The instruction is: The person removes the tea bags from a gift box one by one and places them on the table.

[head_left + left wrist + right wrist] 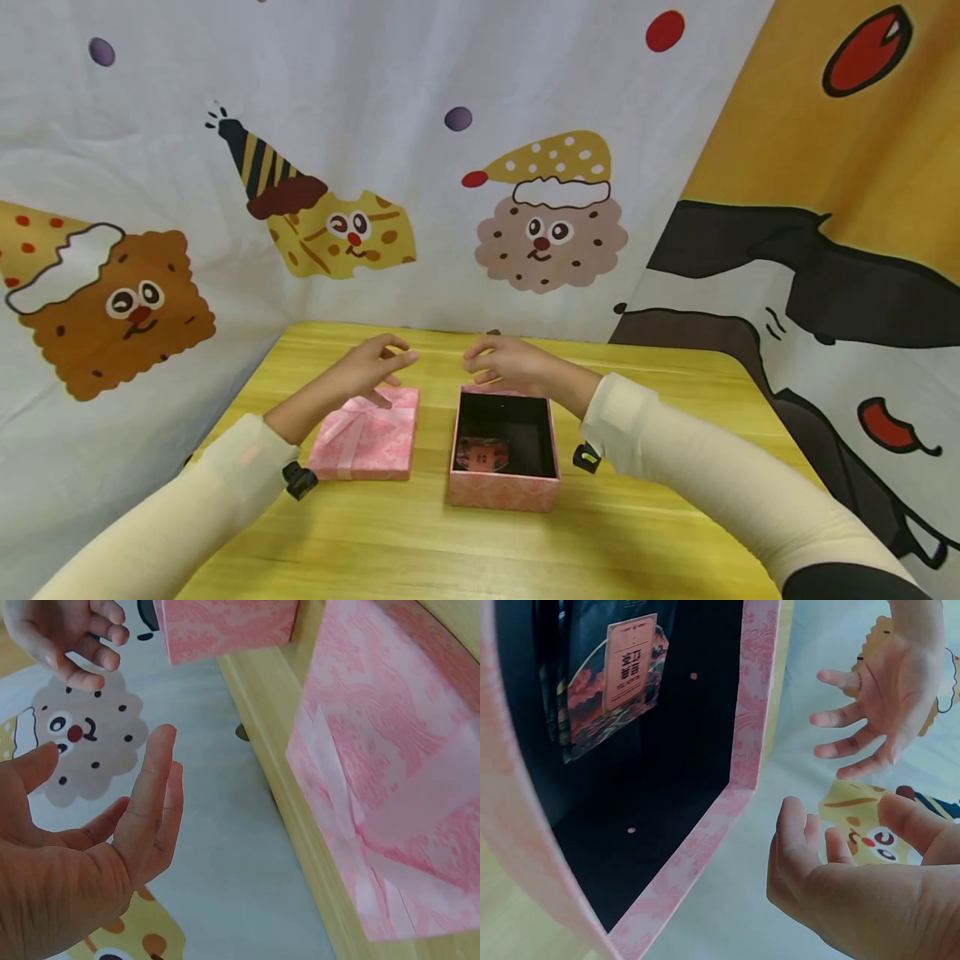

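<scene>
My left hand (369,367) hovers over the far side of a pink patterned box lid (386,442) with a ribbon bow, its fingers loosely bent and holding nothing. Facing it, my right hand (513,365) is raised above the far rim of a pink box (504,493), also with nothing in its relaxed fingers. The box stands uncovered and shows a black inside. In it, toward the near left corner, lie dark printed packets (615,690) with a pinkish label. The lid lies to the left of the box, bow side up.
Both box and lid rest on a yellow wood-grain table (360,533). Behind it hangs a white curtain (420,50) with cartoon biscuits and cheese, meeting the table's back edge. A small black wrist device (300,481) sits on the left sleeve, another (587,457) by the right.
</scene>
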Demonstrator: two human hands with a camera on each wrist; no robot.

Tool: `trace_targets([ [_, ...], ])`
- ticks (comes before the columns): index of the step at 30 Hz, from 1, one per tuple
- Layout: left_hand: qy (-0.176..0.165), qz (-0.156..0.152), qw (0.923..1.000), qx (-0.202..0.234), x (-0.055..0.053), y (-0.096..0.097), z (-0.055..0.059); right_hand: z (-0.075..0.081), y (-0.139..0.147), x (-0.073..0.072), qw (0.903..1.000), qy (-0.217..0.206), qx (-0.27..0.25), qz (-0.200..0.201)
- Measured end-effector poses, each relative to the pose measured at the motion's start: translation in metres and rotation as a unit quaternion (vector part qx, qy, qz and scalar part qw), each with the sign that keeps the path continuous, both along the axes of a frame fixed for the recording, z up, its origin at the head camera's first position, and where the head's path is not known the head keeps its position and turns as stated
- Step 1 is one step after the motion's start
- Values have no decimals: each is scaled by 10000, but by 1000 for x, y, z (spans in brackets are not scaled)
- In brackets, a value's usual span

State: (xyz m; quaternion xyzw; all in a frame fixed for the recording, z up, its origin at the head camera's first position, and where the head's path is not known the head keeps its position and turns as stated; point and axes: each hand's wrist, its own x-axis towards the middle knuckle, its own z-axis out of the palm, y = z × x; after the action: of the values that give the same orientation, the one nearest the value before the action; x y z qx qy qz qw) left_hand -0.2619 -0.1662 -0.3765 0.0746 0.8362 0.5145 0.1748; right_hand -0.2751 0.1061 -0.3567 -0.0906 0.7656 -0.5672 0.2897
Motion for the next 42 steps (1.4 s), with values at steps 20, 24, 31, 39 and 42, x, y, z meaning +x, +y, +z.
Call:
trace_targets([
  [20,41,-256,9997,51,-5,41,2,-4,31,1,9995,-47,154,-256],
  [24,4,-338,9994,24,-4,49,2,-7,37,0,9993,-49,214,-310],
  [31,-90,-371,9993,32,-6,59,-3,-9,46,-1,9985,-163,212,-478],
  [39,-139,-480,9987,39,-3,69,-7,-10,58,1,9980,-157,263,-555],
  [42,-166,-501,9986,38,0,71,-9,-11,64,2,9978,-164,274,-584],
])
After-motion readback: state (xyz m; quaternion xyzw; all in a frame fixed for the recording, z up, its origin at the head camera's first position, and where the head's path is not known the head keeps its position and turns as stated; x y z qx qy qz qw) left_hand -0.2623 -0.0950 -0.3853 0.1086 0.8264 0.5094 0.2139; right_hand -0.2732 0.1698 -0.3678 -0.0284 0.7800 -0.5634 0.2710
